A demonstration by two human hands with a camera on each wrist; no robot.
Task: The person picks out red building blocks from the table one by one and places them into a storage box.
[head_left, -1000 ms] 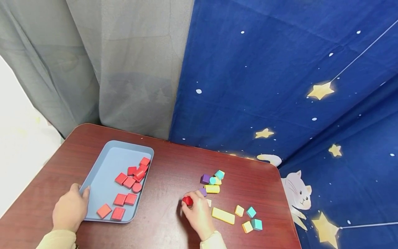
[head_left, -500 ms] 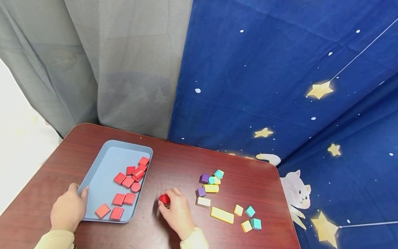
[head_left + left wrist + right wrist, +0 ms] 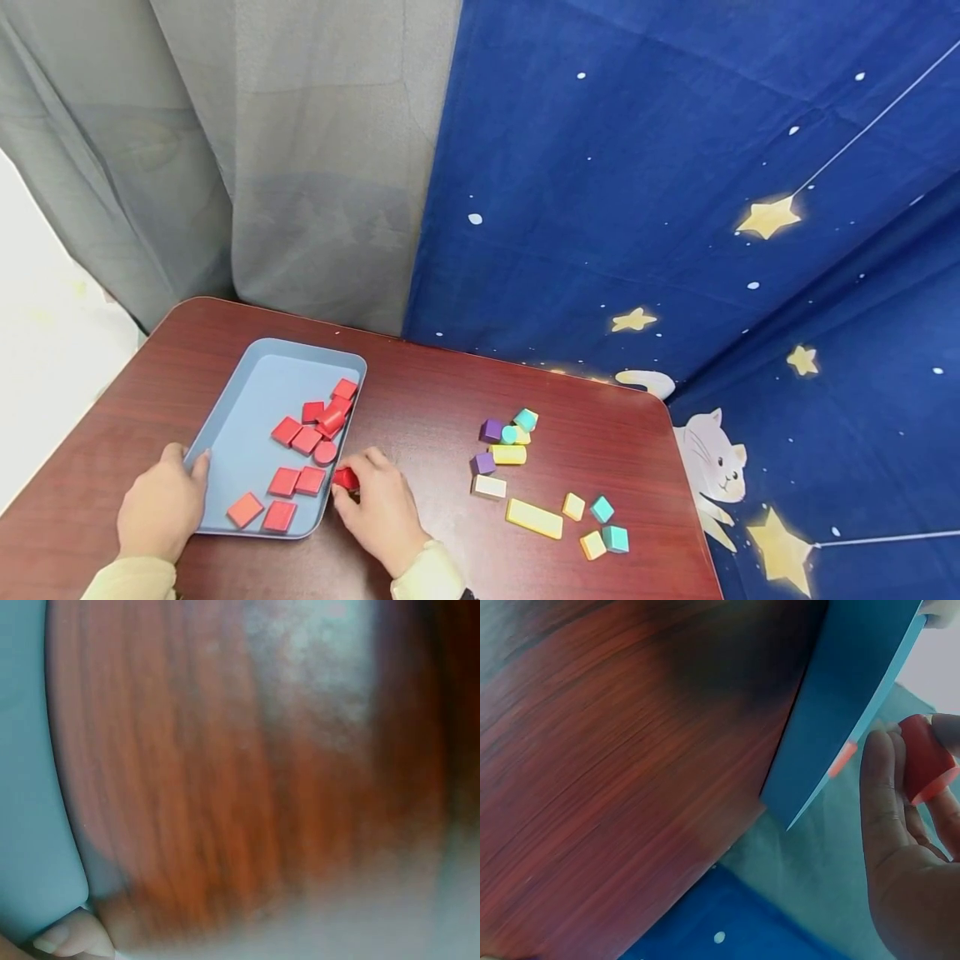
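A grey-blue tray lies on the left part of the table, with several red blocks inside, mostly along its right side. My left hand grips the tray's left rim, its thumb over the edge; a fingertip shows under the tray wall in the left wrist view. At the tray's right rim, my right hand pinches a red cylinder block between thumb and fingers. From the head view the cylinder is partly hidden by the hand. Whether it touches the rim I cannot tell.
Purple blocks, teal blocks and yellow blocks lie loose on the right part of the brown table. A pale block is among them. Grey and blue curtains hang behind the far edge.
My right hand has carried the red cylinder block leftward from beside the loose blocks to the tray's right rim. The left hand still holds the tray in place.
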